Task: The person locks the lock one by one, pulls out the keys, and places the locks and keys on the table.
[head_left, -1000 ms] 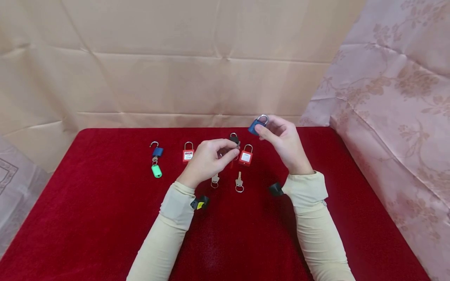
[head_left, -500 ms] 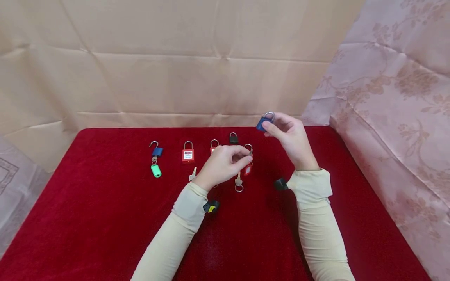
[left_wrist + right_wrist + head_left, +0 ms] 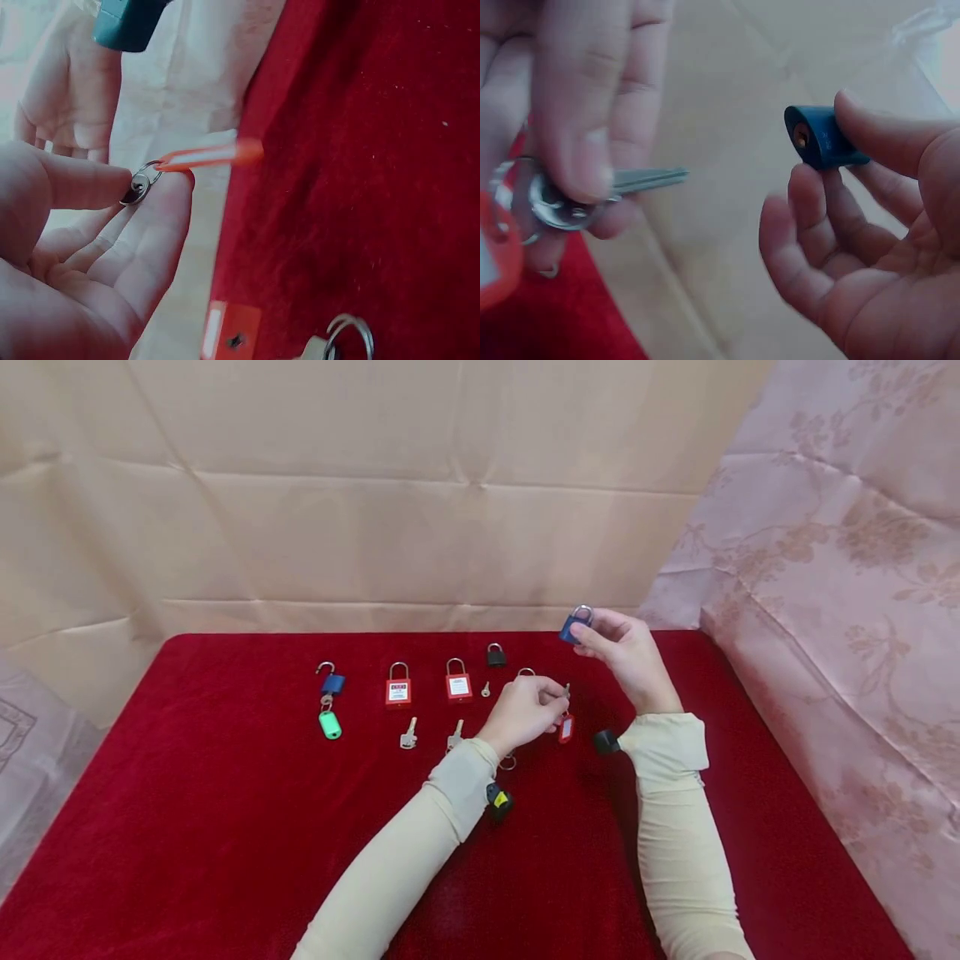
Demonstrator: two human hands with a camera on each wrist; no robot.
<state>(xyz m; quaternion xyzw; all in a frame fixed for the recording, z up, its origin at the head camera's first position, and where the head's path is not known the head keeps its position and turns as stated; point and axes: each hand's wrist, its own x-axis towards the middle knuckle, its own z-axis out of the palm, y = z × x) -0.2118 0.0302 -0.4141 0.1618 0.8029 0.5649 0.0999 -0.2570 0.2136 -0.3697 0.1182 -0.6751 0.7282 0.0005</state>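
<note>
My right hand (image 3: 637,662) holds a blue padlock (image 3: 826,142) up over the back right of the table, its shackle closed. In the right wrist view the padlock's keyhole faces left, toward my other hand. Between thumb and fingers, my left hand (image 3: 522,714) pinches a key (image 3: 652,178) by its head. The key's blade points at the padlock, with a gap between them. From its ring hangs a red tag (image 3: 566,728), which swings out sideways in the left wrist view (image 3: 214,156).
On the red cloth stand an open blue padlock (image 3: 333,684) with a green tag (image 3: 330,724), two red padlocks (image 3: 398,693) and a black padlock (image 3: 496,657). A third red padlock is mostly behind my left hand. Loose keys (image 3: 408,737) lie in front.
My left hand has moved right from near the black padlock toward my right hand, carrying the key and red tag. My right hand has shifted slightly right, with the blue padlock in it.
</note>
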